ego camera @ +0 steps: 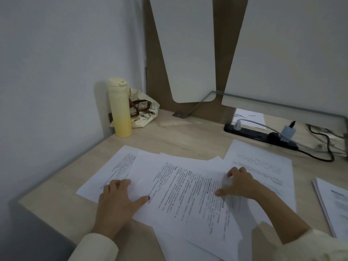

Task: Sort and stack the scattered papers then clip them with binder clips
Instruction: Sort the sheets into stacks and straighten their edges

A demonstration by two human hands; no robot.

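Cream sleeves cover both forearms at the near edge of the view. Left hand lies flat, palm down, on the left side of the scattered papers, fingers loosely spread, thumb pointing right; its grip is apart and clasps nothing. Right hand rests on the right part of the same spread, fingers curled with tips pressing the top sheet, thumb extended left; that grip is likewise apart, with no sheet pinched. Papers are printed white sheets, overlapping at differing angles across the near middle of the light wood desk, some overhanging its near edge. Separate neater stack of sheets lies at the right edge, apart from the spread. Beyond the papers, a black power strip with plugs and cables sits at the right rear under a glass shelf; another sheet lies behind the strip. At the left rear corner, a pale yellow flask stands upright against the wall, touching a printed cloth bag behind it.
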